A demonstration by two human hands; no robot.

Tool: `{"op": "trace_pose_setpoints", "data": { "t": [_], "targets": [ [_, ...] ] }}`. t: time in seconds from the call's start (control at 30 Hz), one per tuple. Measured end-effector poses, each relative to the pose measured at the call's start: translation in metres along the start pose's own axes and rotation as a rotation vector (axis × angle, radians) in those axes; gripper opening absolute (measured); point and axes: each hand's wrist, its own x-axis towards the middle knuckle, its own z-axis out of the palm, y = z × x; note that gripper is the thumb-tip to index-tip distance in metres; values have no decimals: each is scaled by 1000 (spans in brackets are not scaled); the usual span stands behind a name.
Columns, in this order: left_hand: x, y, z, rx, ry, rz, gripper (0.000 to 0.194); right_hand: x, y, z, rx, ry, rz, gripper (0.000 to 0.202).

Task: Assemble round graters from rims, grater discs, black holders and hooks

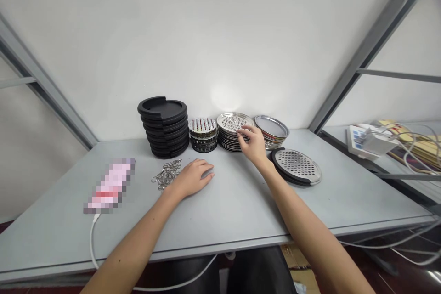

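My left hand (193,177) rests palm down on the grey table with its fingers apart, just right of a small pile of metal rings or clips (167,173). Farther right, my right hand (251,143) is at the front right edge of a stack of round metal grater discs (234,122). Its thumb and index finger are bent toward each other near the top disc; whether they grip its rim is hard to tell. Left of that stack stands a shorter pile of smaller grater discs (202,126). Plain metal discs (272,127) are stacked behind my right hand.
Black round holders (163,119) form a tall stack at the back left. A grater disc in a black holder (296,165) lies right of my right forearm. A blurred phone (112,183) with a white cable lies left. A power strip (360,142) sits beyond the right frame.
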Motion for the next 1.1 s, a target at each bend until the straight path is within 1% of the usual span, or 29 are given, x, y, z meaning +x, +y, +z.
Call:
{"op": "trace_pose_setpoints", "data": {
  "t": [0.1, 0.17, 0.23, 0.3, 0.37, 0.47, 0.5, 0.57, 0.8, 0.9, 1.0, 1.1],
  "targets": [
    [0, 0, 1, 3, -3, 1, 32, 1, -1, -2, 2, 25, -3, 24],
    [0, 0, 0, 3, -3, -2, 32, 3, 3, -6, -31, 67, 4, 28],
    [-1, 0, 0, -2, -3, -8, 32, 5, 11, -13, -95, 122, 53, 31],
    [-1, 1, 0, -11, -8, -8, 32, 6, 24, -22, -198, 156, 148, 33],
    [-2, 1, 0, -15, -11, -4, 32, 5, 38, -29, -322, 136, 269, 37],
    [-1, 0, 0, -6, -11, 3, 31, 2, 55, -34, -427, 9, 388, 33],
    [-1, 0, 0, -2, -8, 5, 31, 1, 59, -35, -427, -30, 402, 31],
    [-1, 0, 0, 0, -6, 9, 31, 0, 64, -36, -388, -61, 419, 30],
    [-1, 0, 0, -4, -7, 13, 30, 6, 70, -43, -180, -26, 601, 28],
    [-1, 1, 0, -4, -7, 14, 30, 5, 73, -43, -179, 10, 566, 28],
    [-1, 1, -1, -8, -9, 15, 30, 4, 76, -40, -267, -6, 490, 28],
    [-2, 2, -1, -5, -11, 17, 30, 4, 79, -39, -238, -30, 526, 27]
  ]
}}
